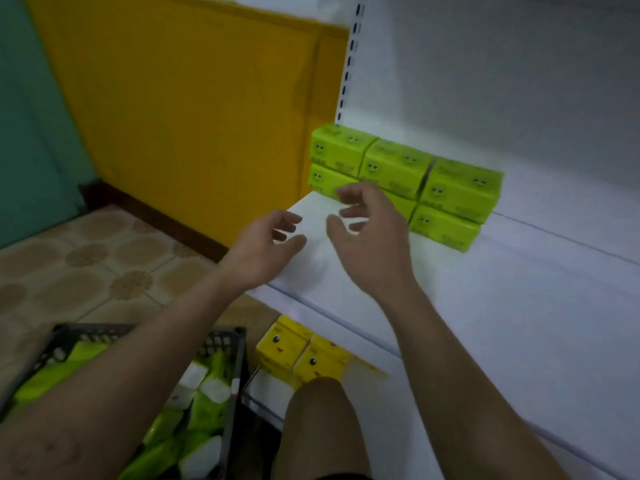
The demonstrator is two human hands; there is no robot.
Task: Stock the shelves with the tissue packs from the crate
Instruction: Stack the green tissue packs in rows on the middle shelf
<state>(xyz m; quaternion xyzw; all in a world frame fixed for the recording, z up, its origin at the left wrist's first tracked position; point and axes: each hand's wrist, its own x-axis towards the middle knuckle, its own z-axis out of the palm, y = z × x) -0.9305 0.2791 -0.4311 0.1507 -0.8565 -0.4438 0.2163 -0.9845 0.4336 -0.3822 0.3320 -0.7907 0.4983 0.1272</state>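
Several lime-green tissue packs with smiley faces stand stacked two high at the back left of the white shelf. My right hand hovers just in front of the stack with fingers loosely curled, holding nothing. My left hand hangs beside it over the shelf's left front corner, also empty with relaxed fingers. The black crate at the lower left holds more green and white tissue packs.
Yellow tissue packs with faces sit on the lower shelf under the white one. My knee is bent in front of that lower shelf. A yellow wall panel stands left of the shelving, above a tiled floor.
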